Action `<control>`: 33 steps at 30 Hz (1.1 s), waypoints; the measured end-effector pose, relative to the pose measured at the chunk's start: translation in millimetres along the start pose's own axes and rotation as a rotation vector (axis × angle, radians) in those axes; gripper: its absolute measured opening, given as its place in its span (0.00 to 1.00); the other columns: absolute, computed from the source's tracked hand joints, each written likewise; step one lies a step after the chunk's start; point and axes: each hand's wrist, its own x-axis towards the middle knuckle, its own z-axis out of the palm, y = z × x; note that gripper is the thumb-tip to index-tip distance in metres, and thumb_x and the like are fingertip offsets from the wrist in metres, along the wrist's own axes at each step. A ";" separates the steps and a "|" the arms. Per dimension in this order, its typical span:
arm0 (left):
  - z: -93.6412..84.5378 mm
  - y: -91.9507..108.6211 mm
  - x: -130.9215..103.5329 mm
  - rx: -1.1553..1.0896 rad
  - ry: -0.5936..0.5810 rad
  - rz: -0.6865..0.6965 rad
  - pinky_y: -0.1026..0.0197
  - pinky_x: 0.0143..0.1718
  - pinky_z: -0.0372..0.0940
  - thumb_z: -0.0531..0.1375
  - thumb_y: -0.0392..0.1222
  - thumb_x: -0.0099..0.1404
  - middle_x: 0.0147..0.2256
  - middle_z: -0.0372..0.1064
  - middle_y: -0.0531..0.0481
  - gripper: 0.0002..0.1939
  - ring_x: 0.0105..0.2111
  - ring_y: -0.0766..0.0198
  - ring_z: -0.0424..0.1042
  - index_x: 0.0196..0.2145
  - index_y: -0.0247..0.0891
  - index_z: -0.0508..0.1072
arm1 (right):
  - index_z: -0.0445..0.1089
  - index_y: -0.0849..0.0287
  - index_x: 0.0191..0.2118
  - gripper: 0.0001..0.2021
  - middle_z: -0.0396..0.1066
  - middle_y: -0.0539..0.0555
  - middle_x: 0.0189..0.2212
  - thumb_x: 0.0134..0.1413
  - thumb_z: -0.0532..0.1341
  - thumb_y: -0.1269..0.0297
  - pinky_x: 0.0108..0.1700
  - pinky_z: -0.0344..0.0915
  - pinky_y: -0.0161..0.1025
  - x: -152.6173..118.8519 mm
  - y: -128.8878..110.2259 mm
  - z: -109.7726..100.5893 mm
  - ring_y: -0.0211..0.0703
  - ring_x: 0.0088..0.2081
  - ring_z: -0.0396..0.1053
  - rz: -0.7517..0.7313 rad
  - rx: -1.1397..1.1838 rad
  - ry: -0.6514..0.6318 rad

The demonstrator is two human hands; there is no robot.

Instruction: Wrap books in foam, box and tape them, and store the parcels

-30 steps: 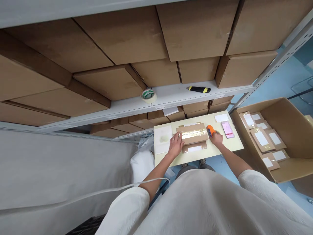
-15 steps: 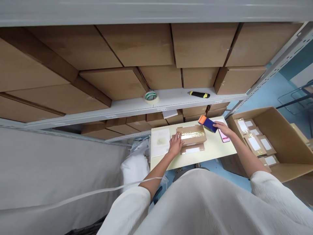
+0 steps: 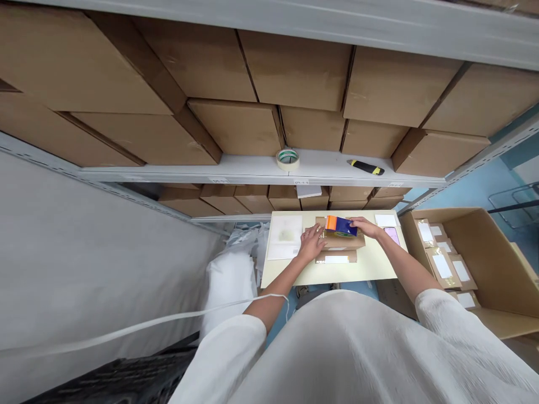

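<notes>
A blue and orange tape dispenser is in my right hand, fingers closed around its right end. It lies over the top of a brown cardboard box on the cream table. My left hand holds that box at its left end, fingers over the top and the thumb lower on the near side. In front of it is another brown box with a white label. Whether the dispenser touches the box is hard to tell.
White paper lies on the table's left, a phone on its right. An open carton with several labelled boxes stands at right. The shelf above carries a tape roll, a utility knife and stacked cartons. A white cord crosses my left arm.
My right hand has brought the tape dispenser leftward from beside the phone to over the box. The left hand stays at the box's left end. The head view has shifted.
</notes>
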 end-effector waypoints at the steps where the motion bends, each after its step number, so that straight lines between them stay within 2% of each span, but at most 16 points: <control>1: -1.5 0.2 -0.3 -0.006 -0.004 -0.001 0.36 0.71 0.54 0.61 0.47 0.73 0.77 0.55 0.39 0.32 0.74 0.39 0.56 0.73 0.46 0.67 | 0.83 0.55 0.41 0.20 0.82 0.53 0.42 0.44 0.69 0.49 0.53 0.70 0.43 -1.9 1.6 -1.6 0.52 0.48 0.75 0.010 0.002 0.008; 5: -10.2 1.1 0.5 -0.071 -0.025 -0.009 0.34 0.72 0.53 0.60 0.43 0.73 0.76 0.56 0.41 0.30 0.75 0.41 0.56 0.71 0.44 0.69 | 0.83 0.58 0.38 0.20 0.82 0.55 0.39 0.43 0.71 0.48 0.54 0.68 0.45 -11.0 4.4 -11.6 0.52 0.47 0.74 0.017 -0.018 0.008; 9: -23.9 7.8 13.1 -0.237 0.075 -0.082 0.36 0.70 0.59 0.59 0.39 0.72 0.69 0.69 0.41 0.24 0.71 0.45 0.64 0.65 0.44 0.74 | 0.83 0.58 0.33 0.16 0.81 0.54 0.39 0.43 0.70 0.51 0.54 0.66 0.45 -13.9 4.3 -18.4 0.51 0.45 0.72 0.015 -0.042 -0.016; 12: -35.1 19.5 32.3 -0.550 0.142 -0.205 0.44 0.63 0.69 0.59 0.41 0.75 0.57 0.79 0.41 0.18 0.59 0.51 0.77 0.59 0.43 0.76 | 0.81 0.58 0.31 0.15 0.80 0.53 0.36 0.42 0.68 0.51 0.51 0.64 0.43 -11.8 4.5 -19.3 0.49 0.43 0.70 0.008 -0.047 -0.039; 14: -40.9 29.3 46.3 -0.795 0.094 -0.299 0.49 0.54 0.74 0.62 0.44 0.74 0.49 0.82 0.40 0.14 0.48 0.54 0.82 0.54 0.40 0.76 | 0.81 0.58 0.30 0.16 0.79 0.52 0.35 0.42 0.68 0.50 0.49 0.64 0.42 -10.2 4.9 -19.2 0.48 0.42 0.70 0.001 -0.049 -0.049; 16: -44.6 39.2 58.0 -0.938 0.052 -0.374 0.52 0.47 0.75 0.68 0.46 0.70 0.42 0.83 0.41 0.13 0.40 0.57 0.82 0.49 0.39 0.76 | 0.81 0.58 0.30 0.16 0.78 0.52 0.33 0.42 0.68 0.49 0.48 0.64 0.42 -9.3 5.1 -19.5 0.48 0.41 0.69 -0.003 -0.057 -0.047; 18: -46.6 47.6 65.5 -1.013 0.025 -0.411 0.55 0.41 0.74 0.73 0.45 0.64 0.37 0.82 0.44 0.16 0.34 0.59 0.81 0.45 0.39 0.75 | 0.80 0.58 0.29 0.17 0.78 0.52 0.32 0.42 0.69 0.48 0.47 0.64 0.42 -9.1 4.9 -20.6 0.48 0.41 0.69 -0.006 -0.066 -0.042; 22: -50.1 57.1 69.1 -1.073 0.041 -0.421 0.60 0.36 0.71 0.76 0.37 0.55 0.30 0.80 0.50 0.22 0.29 0.63 0.78 0.45 0.39 0.73 | 0.79 0.58 0.28 0.16 0.77 0.52 0.32 0.44 0.68 0.49 0.48 0.65 0.43 -10.2 2.9 -23.4 0.49 0.41 0.70 -0.033 -0.084 -0.087; 24: -53.1 57.6 67.4 -1.055 0.065 -0.422 0.61 0.35 0.70 0.75 0.35 0.54 0.28 0.79 0.53 0.22 0.28 0.63 0.77 0.45 0.39 0.72 | 0.80 0.58 0.31 0.15 0.79 0.53 0.35 0.46 0.67 0.50 0.51 0.66 0.45 -11.1 1.3 -22.5 0.51 0.43 0.72 -0.037 -0.107 -0.099; 26: -56.6 56.0 64.8 -1.018 0.083 -0.426 0.61 0.34 0.69 0.74 0.33 0.54 0.27 0.78 0.54 0.23 0.29 0.63 0.78 0.45 0.40 0.71 | 0.81 0.57 0.35 0.16 0.81 0.56 0.40 0.48 0.67 0.50 0.53 0.68 0.47 -12.3 -0.9 -18.9 0.55 0.47 0.73 -0.031 -0.138 -0.058; 29: -60.5 52.4 61.1 -0.952 0.112 -0.435 0.62 0.33 0.68 0.73 0.32 0.54 0.28 0.78 0.55 0.25 0.29 0.62 0.78 0.47 0.42 0.70 | 0.82 0.55 0.47 0.20 0.81 0.57 0.50 0.52 0.69 0.49 0.57 0.70 0.49 -15.2 -6.1 -9.3 0.59 0.54 0.74 -0.067 -0.217 -0.012; 31: -61.3 50.6 59.7 -0.921 0.119 -0.447 0.63 0.33 0.67 0.72 0.31 0.53 0.28 0.78 0.56 0.26 0.29 0.62 0.78 0.47 0.43 0.69 | 0.80 0.53 0.55 0.25 0.81 0.57 0.53 0.53 0.71 0.47 0.58 0.70 0.48 -17.6 -10.8 -2.3 0.58 0.55 0.74 -0.116 -0.291 -0.056; 33: -61.1 49.6 59.2 -0.906 0.127 -0.458 0.63 0.33 0.66 0.71 0.30 0.53 0.27 0.78 0.57 0.27 0.28 0.62 0.77 0.48 0.43 0.68 | 0.78 0.53 0.59 0.31 0.80 0.57 0.52 0.50 0.75 0.48 0.56 0.71 0.47 -19.5 -15.4 3.3 0.57 0.53 0.76 -0.151 -0.372 -0.108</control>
